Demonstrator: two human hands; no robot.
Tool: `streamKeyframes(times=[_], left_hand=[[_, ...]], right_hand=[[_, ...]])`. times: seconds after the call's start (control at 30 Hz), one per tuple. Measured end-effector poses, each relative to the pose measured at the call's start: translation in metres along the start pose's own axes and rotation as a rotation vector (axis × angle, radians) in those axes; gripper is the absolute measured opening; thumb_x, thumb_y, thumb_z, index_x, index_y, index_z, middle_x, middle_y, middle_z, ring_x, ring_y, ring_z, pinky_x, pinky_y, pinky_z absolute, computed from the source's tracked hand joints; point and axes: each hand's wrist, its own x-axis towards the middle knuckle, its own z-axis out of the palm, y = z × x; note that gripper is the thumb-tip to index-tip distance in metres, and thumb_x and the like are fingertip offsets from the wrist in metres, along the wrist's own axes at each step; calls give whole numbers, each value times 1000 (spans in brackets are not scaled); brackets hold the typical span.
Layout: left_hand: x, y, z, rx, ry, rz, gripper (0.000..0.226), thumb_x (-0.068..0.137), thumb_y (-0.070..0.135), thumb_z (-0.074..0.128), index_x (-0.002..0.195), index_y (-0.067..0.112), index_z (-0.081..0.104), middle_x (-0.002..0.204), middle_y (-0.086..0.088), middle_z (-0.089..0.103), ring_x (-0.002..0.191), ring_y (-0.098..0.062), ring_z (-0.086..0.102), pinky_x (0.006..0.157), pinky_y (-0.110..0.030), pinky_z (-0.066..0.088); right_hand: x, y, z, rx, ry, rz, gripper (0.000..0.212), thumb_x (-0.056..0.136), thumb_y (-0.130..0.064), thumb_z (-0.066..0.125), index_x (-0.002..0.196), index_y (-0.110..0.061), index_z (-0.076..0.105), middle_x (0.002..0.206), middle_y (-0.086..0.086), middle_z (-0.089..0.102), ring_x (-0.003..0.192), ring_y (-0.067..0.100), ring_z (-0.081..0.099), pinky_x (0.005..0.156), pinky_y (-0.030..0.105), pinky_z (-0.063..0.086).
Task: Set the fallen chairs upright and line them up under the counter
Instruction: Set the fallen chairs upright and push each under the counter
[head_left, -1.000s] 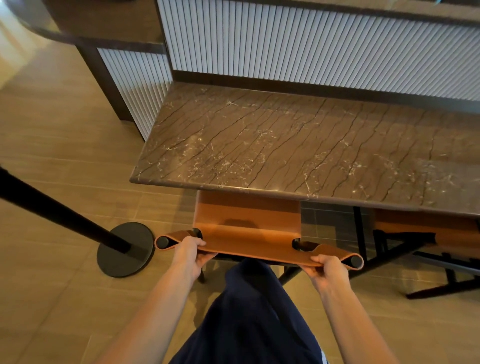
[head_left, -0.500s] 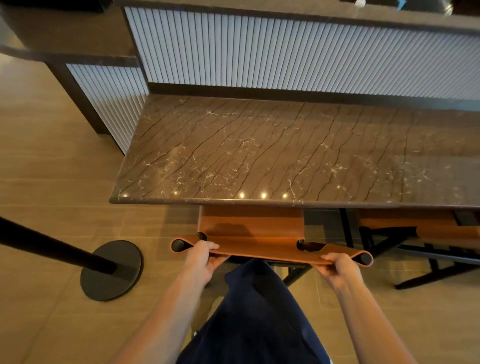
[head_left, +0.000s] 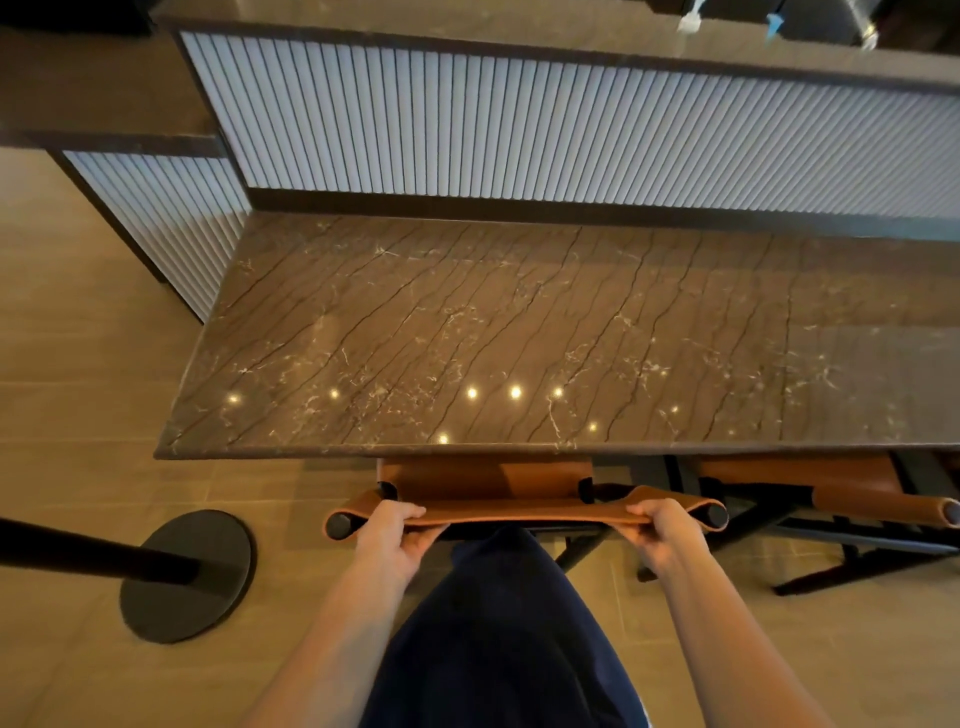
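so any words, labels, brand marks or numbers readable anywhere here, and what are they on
No readable text in this view.
Brown veined marble counter: no print, only light reflections.
Tan leather chair back: no brand mark shows.
Black round metal floor base: no label shows.
Small white and blue items on the upper ledge: too small and blurred to read.

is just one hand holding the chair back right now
No, both the left hand and the right hand grip the tan backrest, one near each end.
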Motion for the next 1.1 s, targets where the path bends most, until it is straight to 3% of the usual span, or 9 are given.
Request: streamKeyframes(times=[0.1, 0.2, 0.37, 0.47, 0.53, 0.7, 0.8, 0.93, 1.1], left_hand=[[0, 2, 2, -5, 25, -18, 37, 85, -17, 44, 119, -1, 48, 107, -24, 55, 105, -42, 57, 77, -51, 51], [-3, 0, 4, 3, 25, -15, 37, 88, -15, 44, 122, -2, 47, 102, -23, 56, 96, -39, 58, 78, -49, 51], [-12, -1, 6, -10, 32, 6, 29, 92, -11, 43, 119, -3, 49, 111, -24, 57, 114, -41, 56, 96, -52, 47], [-18, -7, 9, -22, 44, 47, 6, 94, -3, 48, 93, -2, 53, 95, -20, 59, 94, -36, 60, 101, -49, 45], [-20, -15, 11, -37, 32, 92, 11, 96, 7, 51, 89, 0, 55, 90, -18, 60, 84, -32, 61, 100, -46, 47], [-23, -49, 26, -26, -13, 138, 19, 96, 8, 52, 114, 3, 53, 99, -17, 59, 94, -36, 63, 73, -45, 53], [-26, -53, 33, -22, -46, 163, 29, 96, -3, 44, 124, 1, 46, 109, -21, 56, 94, -36, 61, 72, -51, 54], [-25, -40, 35, -20, -65, 164, 42, 96, -8, 36, 137, -1, 37, 128, -27, 51, 113, -42, 56, 71, -56, 54], [-22, -35, 39, 7, -55, 155, 46, 96, -8, 34, 140, 2, 33, 132, -27, 49, 113, -44, 56, 66, -56, 55]], right_hand=[[6, 1, 1, 6, 11, 23, 30, 85, 15, 46, 109, -2, 52, 112, 24, 58, 82, 39, 62, 61, 50, 55], [9, -1, 2, 29, -6, 41, 36, 85, 16, 46, 114, -6, 49, 107, 23, 58, 89, 42, 62, 69, 54, 54], [4, -2, 1, 48, -73, 76, 26, 87, 16, 45, 97, -8, 48, 99, 19, 56, 85, 38, 63, 73, 53, 56], [2, -4, -2, 30, -126, 102, 23, 87, 15, 48, 96, -6, 51, 100, 19, 58, 86, 36, 64, 76, 52, 56], [2, -5, -4, 22, -161, 120, 18, 89, 12, 50, 97, -4, 53, 100, 19, 61, 85, 33, 65, 69, 50, 57], [0, -1, -14, 44, -270, 105, 13, 91, 2, 56, 103, -3, 57, 99, 18, 65, 73, 32, 70, 60, 51, 59], [1, -2, -16, 66, -295, 96, 17, 91, 9, 49, 102, -4, 52, 102, 21, 60, 78, 38, 67, 57, 52, 59], [2, -8, -10, 108, -271, 116, 27, 90, 15, 44, 107, -6, 49, 102, 20, 53, 83, 40, 59, 53, 54, 55], [2, -9, -7, 128, -255, 119, 28, 90, 15, 43, 105, -8, 47, 102, 18, 51, 87, 42, 59, 67, 59, 55]])
